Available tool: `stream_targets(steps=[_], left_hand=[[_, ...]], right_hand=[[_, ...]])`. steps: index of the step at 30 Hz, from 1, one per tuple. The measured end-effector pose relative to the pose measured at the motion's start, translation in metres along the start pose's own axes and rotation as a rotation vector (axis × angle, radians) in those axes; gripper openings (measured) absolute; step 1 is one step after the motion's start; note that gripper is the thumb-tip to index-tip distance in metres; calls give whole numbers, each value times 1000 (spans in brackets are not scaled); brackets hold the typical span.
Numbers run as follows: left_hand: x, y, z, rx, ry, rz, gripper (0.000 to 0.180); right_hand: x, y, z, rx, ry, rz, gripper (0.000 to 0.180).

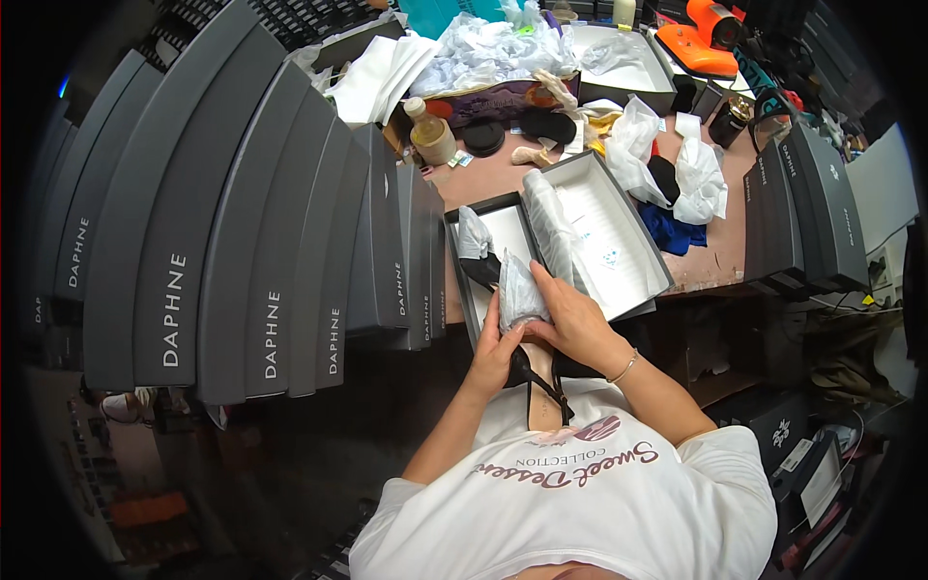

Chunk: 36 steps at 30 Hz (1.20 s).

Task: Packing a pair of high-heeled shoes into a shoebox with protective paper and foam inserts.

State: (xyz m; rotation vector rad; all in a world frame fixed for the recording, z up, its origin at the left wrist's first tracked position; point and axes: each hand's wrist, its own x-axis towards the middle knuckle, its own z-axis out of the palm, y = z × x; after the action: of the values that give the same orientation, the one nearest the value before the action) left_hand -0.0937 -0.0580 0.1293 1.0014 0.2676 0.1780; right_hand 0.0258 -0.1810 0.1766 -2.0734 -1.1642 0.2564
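Shoe [530, 372]: black strappy one, held over the lap, just below the open box [503, 227].
Wad [519, 290]: I saw tissue bulging from the toe; pack gently, evenly (my judgement).
Left hand [495, 356]: fingers curled, gripping shoe.
Right hand [576, 321]: fingers spread over wad, wrist bent inward.

Reddish-brown desk [720, 253] and what lies on it: an open grey shoe box [467, 280] beside its upturned lid [619, 242], crumpled white tissue paper [698, 179], a blue cloth [669, 232], a tan bottle [430, 132], and upright grey boxes [807, 208] at the right edge.
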Motion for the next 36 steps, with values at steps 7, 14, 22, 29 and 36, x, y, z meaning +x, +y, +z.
stream_targets(steps=[7, 14, 22, 29, 36], left_hand=[[1, 0, 2, 131, 43, 4, 69], [9, -5, 4, -99, 201, -3, 64], [48, 30, 23, -45, 286, 287, 66], [63, -41, -38, 583, 636, 155, 90], [67, -67, -67, 323, 590, 231, 78]], right_hand=[[9, 5, 10, -30, 10, 25, 60], [19, 15, 24, 39, -35, 31, 69], [-23, 11, 2, 1093, -79, 355, 77], [4, 104, -34, 1008, 257, 503, 67], [3, 150, -22, 205, -69, 388, 46]])
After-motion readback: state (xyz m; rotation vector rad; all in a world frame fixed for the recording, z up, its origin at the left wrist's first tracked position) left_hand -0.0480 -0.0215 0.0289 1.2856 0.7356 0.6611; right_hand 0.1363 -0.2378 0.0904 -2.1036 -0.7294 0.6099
